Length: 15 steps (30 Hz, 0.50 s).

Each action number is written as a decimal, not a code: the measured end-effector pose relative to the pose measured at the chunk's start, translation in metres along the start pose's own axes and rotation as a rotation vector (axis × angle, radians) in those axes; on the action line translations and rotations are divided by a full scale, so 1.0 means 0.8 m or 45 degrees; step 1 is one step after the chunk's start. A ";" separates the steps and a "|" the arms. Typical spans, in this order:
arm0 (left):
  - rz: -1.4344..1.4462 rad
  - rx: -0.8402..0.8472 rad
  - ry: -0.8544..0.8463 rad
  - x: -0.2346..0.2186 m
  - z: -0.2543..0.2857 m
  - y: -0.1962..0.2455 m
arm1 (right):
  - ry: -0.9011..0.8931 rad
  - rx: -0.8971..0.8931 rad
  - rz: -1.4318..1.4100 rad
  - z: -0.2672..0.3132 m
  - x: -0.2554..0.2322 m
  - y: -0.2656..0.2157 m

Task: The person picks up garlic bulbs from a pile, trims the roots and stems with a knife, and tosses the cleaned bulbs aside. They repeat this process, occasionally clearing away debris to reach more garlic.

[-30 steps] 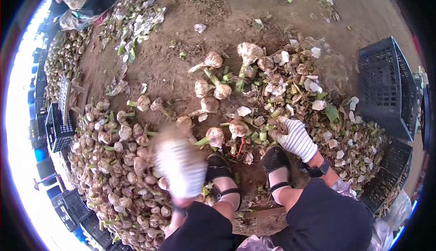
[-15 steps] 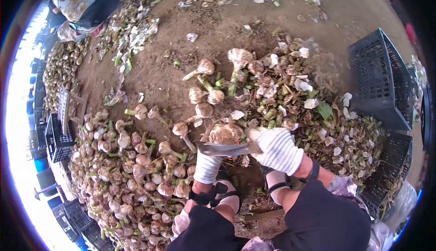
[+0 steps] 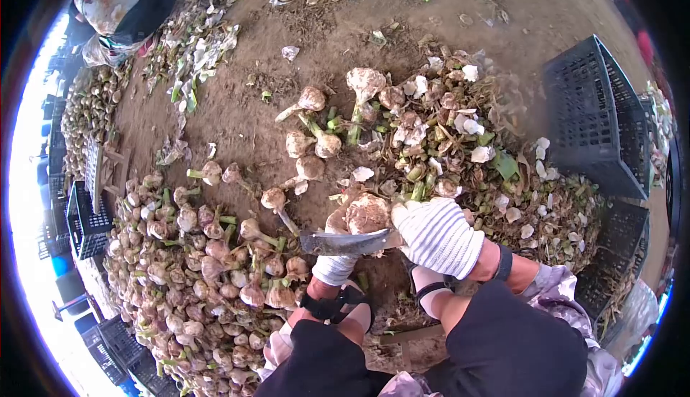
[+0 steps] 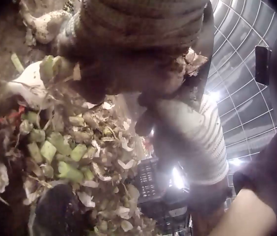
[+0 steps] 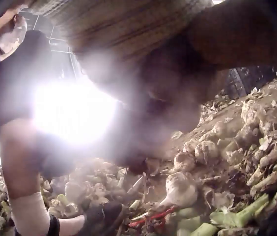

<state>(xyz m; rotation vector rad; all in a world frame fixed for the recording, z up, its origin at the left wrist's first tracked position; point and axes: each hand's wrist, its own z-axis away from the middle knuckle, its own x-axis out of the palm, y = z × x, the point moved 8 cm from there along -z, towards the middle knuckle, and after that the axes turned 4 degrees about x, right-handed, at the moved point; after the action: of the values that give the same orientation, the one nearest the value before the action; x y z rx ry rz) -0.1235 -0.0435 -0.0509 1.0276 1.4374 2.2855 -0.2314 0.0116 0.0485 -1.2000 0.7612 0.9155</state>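
Note:
Both hands wear striped white gloves and meet low in the middle of the head view. My left hand (image 3: pixel 335 268) holds a dirt-covered garlic bulb (image 3: pixel 369 214) with its root side up. In my right hand (image 3: pixel 440 237) is a knife, its wide dark blade (image 3: pixel 343 243) lying across the near side of the bulb. The right thumb side comes right up to the bulb. In the left wrist view the right hand's glove (image 4: pixel 197 132) shows beyond the blurred left glove (image 4: pixel 143 29). The right wrist view is dim, with the glove (image 5: pixel 124 34) covering its top.
A large heap of garlic (image 3: pixel 208 282) spreads at the left, and several bulbs with stems (image 3: pixel 310 167) lie ahead. Cut stems and peelings (image 3: pixel 460 131) pile at the right beside black crates (image 3: pixel 596 109). Another person (image 3: pixel 122 2) is at the far left. Shoes stand below the hands.
My left hand came from the garlic heap with a bulb to meet the right hand. The right hand moved left and the knife blade came into view against the bulb.

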 end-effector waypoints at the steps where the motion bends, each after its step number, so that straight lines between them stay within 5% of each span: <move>1: 0.006 0.016 -0.001 0.002 -0.001 -0.001 | 0.047 0.001 -0.028 0.003 -0.003 0.002; 4: -0.142 -0.007 0.026 0.008 -0.008 0.012 | 0.175 0.074 -0.245 0.013 -0.018 0.008; 6: -0.391 -0.123 0.064 0.005 -0.009 0.021 | 0.237 0.222 -0.810 0.018 -0.017 0.026; 8: 0.096 -0.040 0.175 0.002 -0.014 0.001 | 0.280 0.463 -1.512 0.018 0.010 0.046; 9: 0.068 -0.007 0.172 0.004 -0.011 0.001 | 0.106 0.551 -1.679 0.015 0.016 0.040; 12: -0.564 0.191 0.214 0.015 -0.005 0.028 | 0.275 0.347 -1.058 -0.004 0.027 0.042; 15: -0.921 0.289 0.265 -0.008 -0.008 0.015 | 0.182 0.327 -0.857 -0.004 0.041 0.047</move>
<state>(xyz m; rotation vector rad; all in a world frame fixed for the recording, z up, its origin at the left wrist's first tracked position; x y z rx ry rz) -0.1211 -0.0571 -0.0448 0.2284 1.8009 1.7532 -0.2507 0.0184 0.0028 -1.1852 0.5091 0.1727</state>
